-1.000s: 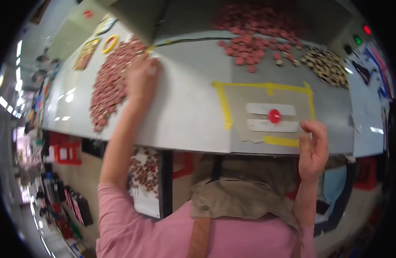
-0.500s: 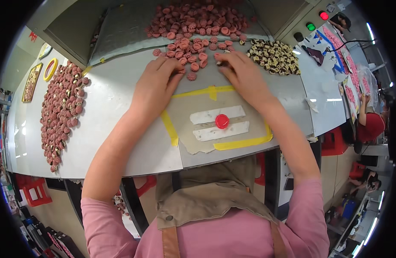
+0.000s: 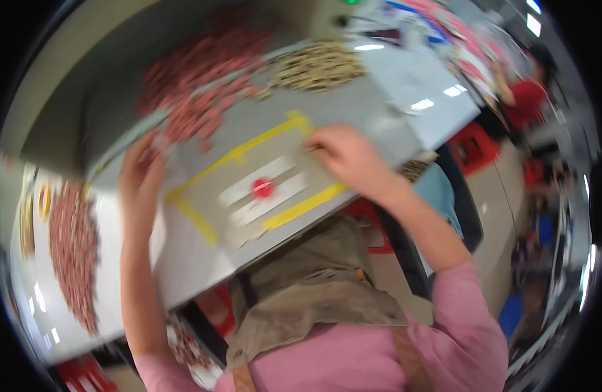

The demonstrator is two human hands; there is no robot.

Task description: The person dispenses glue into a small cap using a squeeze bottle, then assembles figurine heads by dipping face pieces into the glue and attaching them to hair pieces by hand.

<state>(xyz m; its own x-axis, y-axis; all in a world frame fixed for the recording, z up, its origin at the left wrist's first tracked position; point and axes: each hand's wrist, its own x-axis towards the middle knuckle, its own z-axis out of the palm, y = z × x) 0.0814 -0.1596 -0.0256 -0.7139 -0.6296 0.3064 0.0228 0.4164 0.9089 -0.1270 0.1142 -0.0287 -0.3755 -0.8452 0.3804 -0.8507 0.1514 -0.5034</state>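
My left hand is at the left of the taped mat, its fingers curled around what looks like a pink piece, though motion smears it. My right hand hovers by the mat's right edge, thumb and fingers pinched; a small dark spot shows at the tips, too blurred to name. A red round cap sits on two white strips fixed to the mat, framed by yellow tape. Beyond the hands lie loose pink ridged pieces, hollow like small cups, and a pile of cream-and-dark pieces.
A larger pink heap fills the hooded recess at the back. At the far left lies a long pile of pink filled pieces, beside a yellow ring. Red stools stand below the table. A person in red works at the right.
My head has turned, so the scene appears tilted and blurred. Both hands have drawn back from the loose pieces, the left to the mat's left side and the right to its right edge.
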